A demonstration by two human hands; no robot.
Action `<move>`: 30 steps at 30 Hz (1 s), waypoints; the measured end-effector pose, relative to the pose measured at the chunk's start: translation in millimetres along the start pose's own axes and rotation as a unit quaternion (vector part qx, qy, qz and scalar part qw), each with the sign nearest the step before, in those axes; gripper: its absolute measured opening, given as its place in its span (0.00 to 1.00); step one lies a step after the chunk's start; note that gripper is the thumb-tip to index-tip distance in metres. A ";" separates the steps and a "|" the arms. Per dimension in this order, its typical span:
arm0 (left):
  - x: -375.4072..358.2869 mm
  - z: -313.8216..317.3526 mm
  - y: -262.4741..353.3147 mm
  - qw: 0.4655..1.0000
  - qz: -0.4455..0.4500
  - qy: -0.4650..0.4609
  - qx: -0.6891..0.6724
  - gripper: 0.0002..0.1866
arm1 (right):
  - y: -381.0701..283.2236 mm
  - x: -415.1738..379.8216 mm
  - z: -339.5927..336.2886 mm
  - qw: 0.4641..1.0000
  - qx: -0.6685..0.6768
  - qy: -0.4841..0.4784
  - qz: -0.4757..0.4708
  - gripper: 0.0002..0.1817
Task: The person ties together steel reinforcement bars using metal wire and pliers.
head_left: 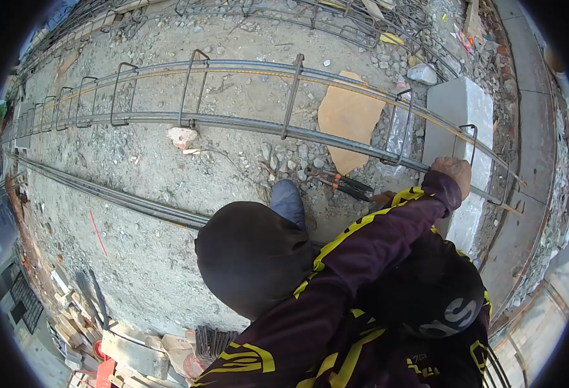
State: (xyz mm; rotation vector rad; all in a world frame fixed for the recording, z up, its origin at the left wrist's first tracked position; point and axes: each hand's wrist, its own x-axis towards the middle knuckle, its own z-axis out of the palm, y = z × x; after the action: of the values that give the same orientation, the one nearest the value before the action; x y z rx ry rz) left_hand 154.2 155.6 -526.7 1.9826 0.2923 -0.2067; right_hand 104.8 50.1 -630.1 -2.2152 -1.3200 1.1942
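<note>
Left hand (452, 173) clamped on metal frame (336, 141); right hand (382, 198) beside pliers (352, 189), grip unclear. Hoops (291, 97) already span frame; fastening left cannot be told.

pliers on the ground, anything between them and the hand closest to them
Nothing visible stands between the pliers and the nearest hand, beside their handle ends. A sleeve partly hides that hand, so contact can't be told.

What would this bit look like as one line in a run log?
left hand: gripping steel cage | right hand: partly hidden, beside pliers' handles | pliers: on ground | cardboard: lying flat
</note>
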 end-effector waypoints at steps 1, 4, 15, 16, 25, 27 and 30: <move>-0.6 -0.9 0.4 1.000 -0.003 0.001 -0.007 0.10 | 1.1 22.7 21.5 0.995 -0.065 0.054 -0.048 0.20; 0.5 4.1 -0.8 1.000 -0.006 0.021 -0.022 0.09 | -7.3 68.7 50.4 0.990 -0.061 0.115 -0.051 0.22; 5.6 25.3 -4.7 0.997 0.005 0.075 -0.004 0.07 | 9.2 126.2 82.2 0.990 0.086 0.079 -0.082 0.18; 8.1 30.4 -10.6 0.998 0.015 0.068 -0.002 0.07 | -5.2 116.7 71.5 0.984 0.158 0.059 -0.059 0.18; -7.8 8.1 -2.7 0.995 -0.004 0.094 -0.026 0.16 | -9.9 44.1 9.5 0.864 0.478 0.156 0.018 0.16; -5.9 -6.8 2.8 0.999 -0.023 -0.028 0.003 0.16 | -16.8 7.5 -12.8 0.850 0.488 0.179 0.088 0.16; 3.2 -7.2 5.8 0.995 -0.024 -0.087 0.035 0.20 | -21.0 -41.4 -29.8 0.813 0.525 0.181 0.175 0.17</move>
State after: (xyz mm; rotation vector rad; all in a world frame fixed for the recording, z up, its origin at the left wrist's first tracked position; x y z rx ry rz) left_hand 159.0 160.2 -519.5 2.0129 0.2222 -0.4227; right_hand 106.1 31.4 -578.3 -1.6746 0.0166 1.1082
